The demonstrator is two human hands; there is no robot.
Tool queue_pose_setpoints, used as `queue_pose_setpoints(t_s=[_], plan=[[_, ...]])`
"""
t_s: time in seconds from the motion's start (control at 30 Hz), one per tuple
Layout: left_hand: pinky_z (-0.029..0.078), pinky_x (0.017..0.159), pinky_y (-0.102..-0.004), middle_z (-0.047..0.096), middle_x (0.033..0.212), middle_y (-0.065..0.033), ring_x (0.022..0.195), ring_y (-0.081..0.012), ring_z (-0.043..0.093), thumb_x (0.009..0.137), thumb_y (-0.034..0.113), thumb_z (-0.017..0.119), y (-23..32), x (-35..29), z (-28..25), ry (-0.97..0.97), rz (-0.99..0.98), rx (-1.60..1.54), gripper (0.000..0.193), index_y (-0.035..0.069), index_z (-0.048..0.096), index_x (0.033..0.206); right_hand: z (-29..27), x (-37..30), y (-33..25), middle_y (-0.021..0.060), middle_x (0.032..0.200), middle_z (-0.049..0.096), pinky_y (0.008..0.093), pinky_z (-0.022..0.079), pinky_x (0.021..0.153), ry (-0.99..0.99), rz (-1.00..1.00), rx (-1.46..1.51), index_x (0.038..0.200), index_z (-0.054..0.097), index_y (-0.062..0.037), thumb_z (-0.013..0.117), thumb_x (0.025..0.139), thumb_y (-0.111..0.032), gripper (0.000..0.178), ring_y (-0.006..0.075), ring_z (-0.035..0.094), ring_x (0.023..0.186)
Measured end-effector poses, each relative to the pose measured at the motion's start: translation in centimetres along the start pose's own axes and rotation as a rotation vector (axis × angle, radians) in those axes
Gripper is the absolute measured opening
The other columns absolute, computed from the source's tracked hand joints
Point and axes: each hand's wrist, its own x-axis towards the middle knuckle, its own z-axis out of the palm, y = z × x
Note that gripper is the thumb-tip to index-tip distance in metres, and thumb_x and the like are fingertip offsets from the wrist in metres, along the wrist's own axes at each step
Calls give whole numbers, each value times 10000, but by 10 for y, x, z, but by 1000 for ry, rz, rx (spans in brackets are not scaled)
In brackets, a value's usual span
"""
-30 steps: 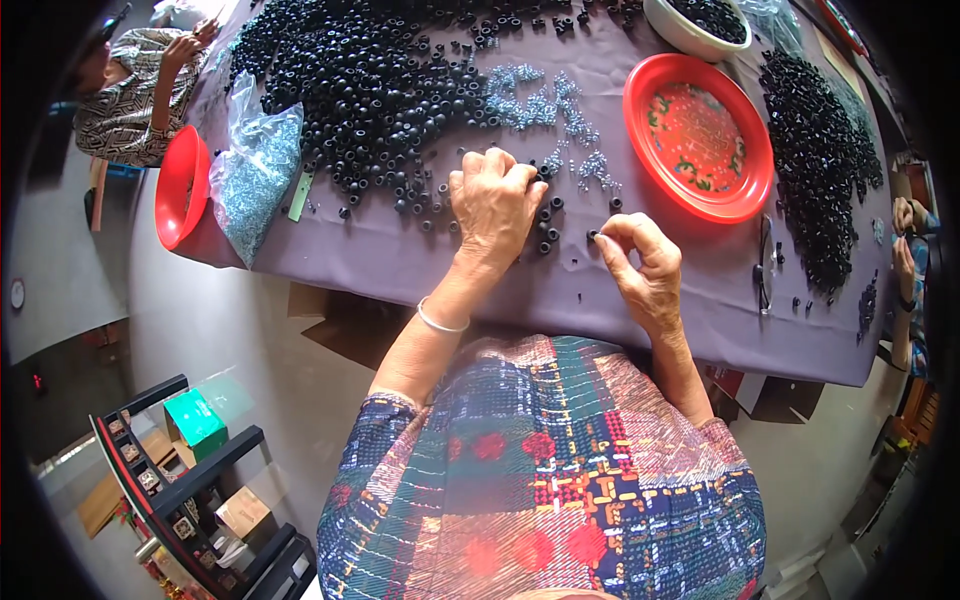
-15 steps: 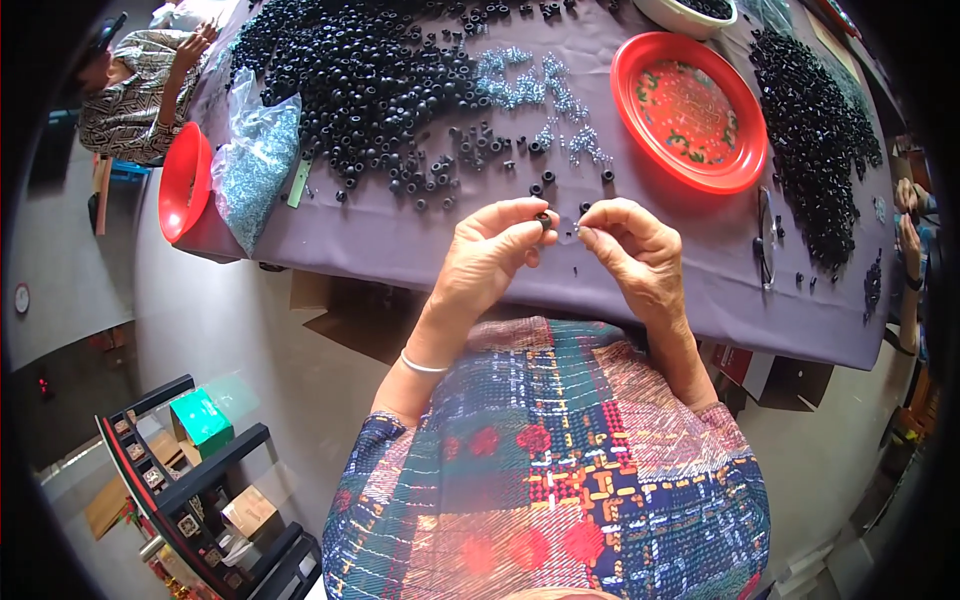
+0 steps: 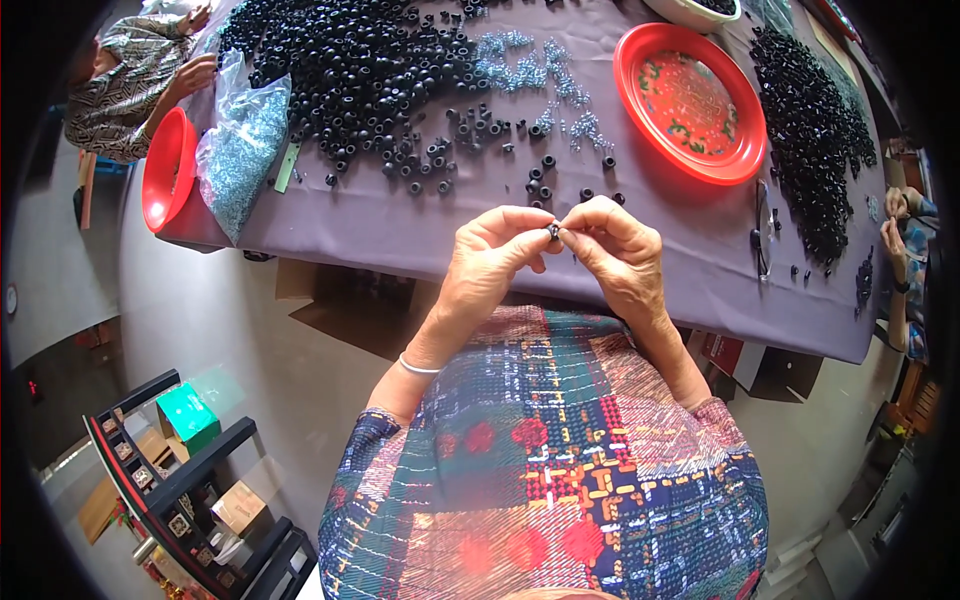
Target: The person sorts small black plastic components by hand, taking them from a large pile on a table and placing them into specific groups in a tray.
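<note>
Moved: right hand has come in to meet the left hand.
Between them: one black, round, hollow bead, above the purple-grey tablecloth near its front edge.
Left grip: thumb and forefinger closed on it.
Right grip: pinched against its right side; anything more is too small to tell.
Just beyond: three loose black beads.
Edge room: a tablecloth strip runs left of both hands.

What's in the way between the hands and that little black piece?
Nothing visible: the left hand pinches the little black piece, and the right hand is right at it. The loose black pieces lie farther off, on the purple cloth.
</note>
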Motion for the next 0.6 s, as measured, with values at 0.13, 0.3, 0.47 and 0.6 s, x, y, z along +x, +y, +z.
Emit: queue_pose_setpoints(t_s=[0.13,0.3,0.47,0.6], plan=[[483,669,-247,672,913,-99,821,-139,628,861,77,645,-3,0,-3,17,7,-24,214,-17,623,1053,1,3,3,-2,787,588,206,421,635,-17,21,12,873,634,-14,669,818,-18,66,52,506,697],[479,661,-244,668,944,-92,842,-147,627,843,54,659,-2,0,-7,1,8,-24,222,-12,628,1053,1,4,3,-8,783,575,207,421,635,-44,101,17,867,626,-16,673,812,-13,73,52,503,692],[485,668,-243,667,922,-99,774,-121,595,849,61,655,-6,-1,-13,-45,-7,-46,209,-30,636,1036,0,8,-2,2,822,551,201,453,687,-129,65,-83,887,586,8,644,837,22,78,61,551,770],[491,660,-232,663,935,-99,760,-117,589,849,52,653,-1,-4,-14,-73,-105,-95,190,-26,641,1022,-5,11,-9,-41,840,535,191,425,688,-278,334,267,929,577,-37,662,823,7,142,33,515,796]])
